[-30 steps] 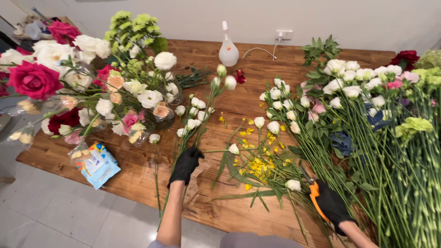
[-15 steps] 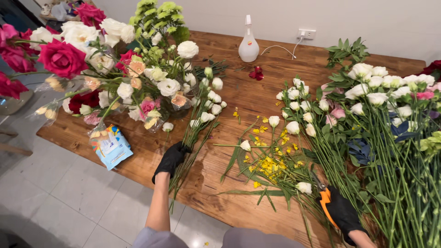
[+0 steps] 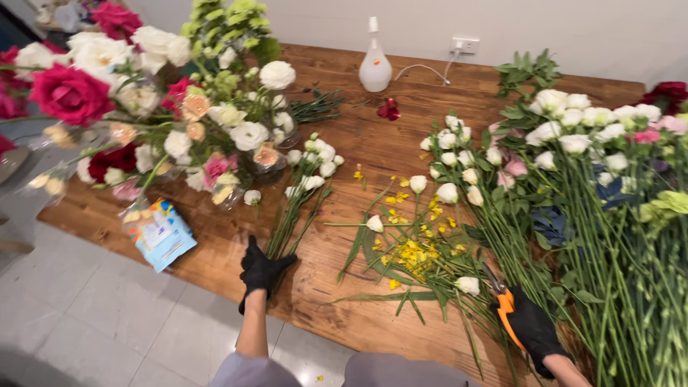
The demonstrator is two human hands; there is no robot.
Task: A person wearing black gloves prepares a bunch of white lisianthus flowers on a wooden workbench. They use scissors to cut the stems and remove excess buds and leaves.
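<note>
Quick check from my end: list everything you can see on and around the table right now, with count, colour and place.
Table: one, brown wood, fills the view.
Small white-flower bunch: one, white heads on green stems, centre-left, stem ends under the left hand.
Mixed bouquet: one mass, red, pink, white and peach, far left.
Green flowers: one cluster, top left.
Long-stemmed flowers: large pile, white, pink and green, right side.
Yellow sprigs: several, centre.
Spray bottle: one, white, back centre.
Red bloom: one, loose, by the bottle.
Blue packet: one, front left edge.
Wall socket: one, white, with cord.
Shears: one, orange-handled, in right hand.
Left hand: black glove.
Right hand: black glove.
</note>
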